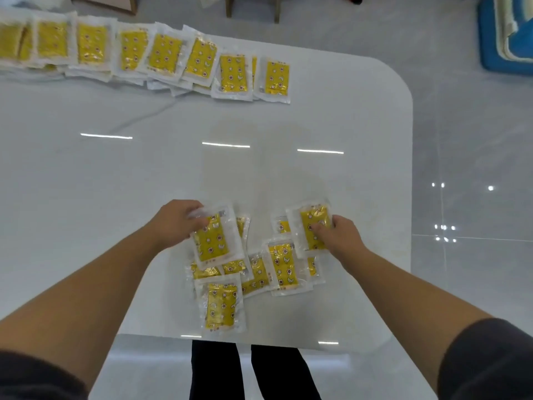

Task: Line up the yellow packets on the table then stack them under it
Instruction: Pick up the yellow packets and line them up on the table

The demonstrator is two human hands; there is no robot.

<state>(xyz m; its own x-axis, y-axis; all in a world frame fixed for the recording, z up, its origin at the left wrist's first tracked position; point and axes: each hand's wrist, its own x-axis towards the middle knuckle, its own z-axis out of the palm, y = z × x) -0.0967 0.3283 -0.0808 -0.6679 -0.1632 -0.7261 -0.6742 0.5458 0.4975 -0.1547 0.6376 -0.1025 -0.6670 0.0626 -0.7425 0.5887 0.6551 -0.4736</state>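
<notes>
- The yellow packets (281,267) look flat, light and floppy: each is a yellow patterned pad sealed in a clear wrapper with a wide clear border. They probably bend readily and weigh very little, so a gentle grip should do.
- The film shines, so the packets likely slide over one another and over the gloss beneath. A pinch at the clear border or a corner, thumb above and fingers below, looks the surest hold, one packet at a time.
- A loose pile of them lies overlapping and askew near the front edge of the bench, between the two hands. The nearest packet (220,307) sits close to that edge.
- The left hand (178,223) has its fingers curled over the top corner of a tilted packet (215,241) lying on top of the pile.
- The right hand (340,235) pinches a second packet (311,229) by its right side, thumb on the yellow face.
- A row of packets (161,57) runs along the far side of the bench and out past the left of the view, each overlapping its neighbour.
- The bench (259,168) is white, glossy and round-cornered, and it mirrors strip lights.
- Around it are pale polished floor tiles (461,125), a blue object (496,53) at the far right, wooden legs (230,7) beyond the bench, and the person's dark trousers (213,370) below the near edge.
</notes>
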